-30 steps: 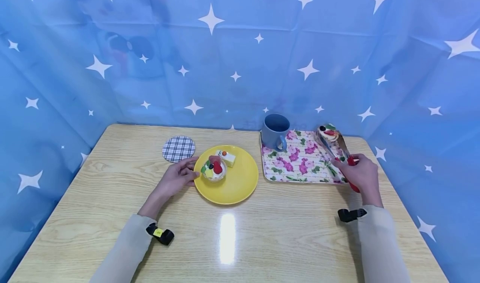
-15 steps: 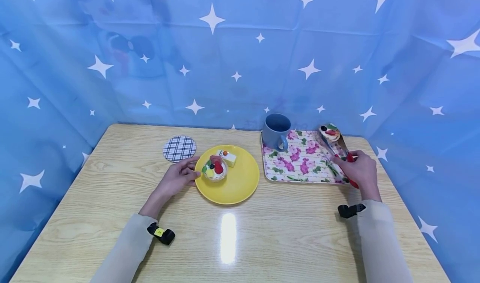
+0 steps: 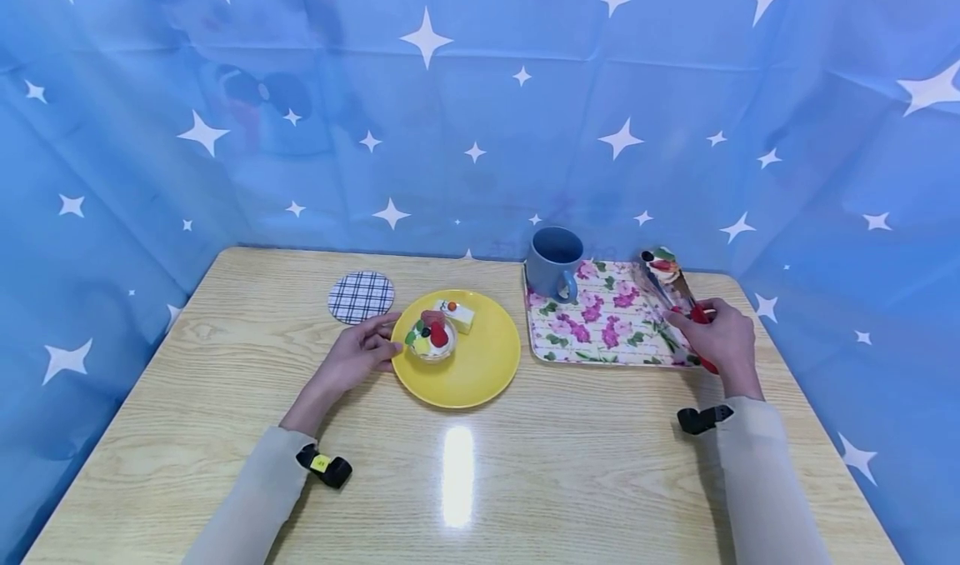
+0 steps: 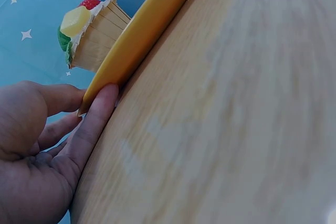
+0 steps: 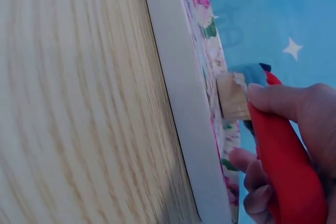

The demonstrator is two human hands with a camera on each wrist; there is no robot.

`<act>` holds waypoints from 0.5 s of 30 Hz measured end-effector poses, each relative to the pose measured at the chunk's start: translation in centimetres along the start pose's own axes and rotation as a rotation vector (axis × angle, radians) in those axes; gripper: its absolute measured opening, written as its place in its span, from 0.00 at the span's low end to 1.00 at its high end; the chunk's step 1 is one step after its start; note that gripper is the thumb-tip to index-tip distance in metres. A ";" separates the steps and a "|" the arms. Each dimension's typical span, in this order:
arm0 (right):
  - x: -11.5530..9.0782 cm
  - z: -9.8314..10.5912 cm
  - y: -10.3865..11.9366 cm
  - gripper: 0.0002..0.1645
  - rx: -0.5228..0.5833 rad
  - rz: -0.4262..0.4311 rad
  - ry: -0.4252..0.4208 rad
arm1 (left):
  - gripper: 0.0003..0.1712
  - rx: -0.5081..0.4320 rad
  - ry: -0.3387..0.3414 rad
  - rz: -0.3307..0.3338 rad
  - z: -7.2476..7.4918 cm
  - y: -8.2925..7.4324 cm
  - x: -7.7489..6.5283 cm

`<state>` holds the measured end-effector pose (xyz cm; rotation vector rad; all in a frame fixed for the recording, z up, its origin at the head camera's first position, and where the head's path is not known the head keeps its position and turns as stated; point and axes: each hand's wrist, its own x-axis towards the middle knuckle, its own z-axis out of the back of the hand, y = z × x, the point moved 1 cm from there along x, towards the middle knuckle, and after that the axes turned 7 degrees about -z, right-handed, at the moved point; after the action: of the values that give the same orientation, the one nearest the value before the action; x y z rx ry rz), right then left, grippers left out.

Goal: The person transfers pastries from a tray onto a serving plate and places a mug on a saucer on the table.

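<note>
My left hand pinches the left rim of a yellow plate, thumb above and a finger beneath in the left wrist view. On this plate sit a fruit-topped tart in a pleated cup and a small white cake slice with an orange dot. My right hand grips red-handled tongs, their metal arms on either side of a second fruit-topped tart. That tart stands at the back right corner of a floral tray; the right wrist view shows its pale side close against the tray surface.
A blue-grey mug stands on the tray's back left corner, handle toward the right. A checked round coaster lies behind my left hand. The wooden table ends at a blue star-patterned curtain.
My right hand has shifted slightly away from me, and the tongs' arms have drawn a little closer together around the tart. My left hand and the plate stay in place.
</note>
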<state>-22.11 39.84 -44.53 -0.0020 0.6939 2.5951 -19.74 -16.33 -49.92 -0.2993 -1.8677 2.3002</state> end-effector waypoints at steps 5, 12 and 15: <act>0.0 0.0 -0.2 0.53 0.005 0.020 -0.012 | 0.34 0.004 -0.006 0.006 0.0 0.0 0.1; 0.0 0.1 -0.3 0.53 0.001 0.026 -0.025 | 0.34 -0.001 -0.010 0.015 -0.1 -0.2 0.1; 0.0 0.1 -0.4 0.53 -0.003 0.025 -0.028 | 0.34 -0.001 -0.010 0.017 -0.1 -0.2 0.1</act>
<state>-21.93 40.24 -44.63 0.0430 0.6842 2.6151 -19.78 -16.16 -49.72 -0.3063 -1.8780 2.3164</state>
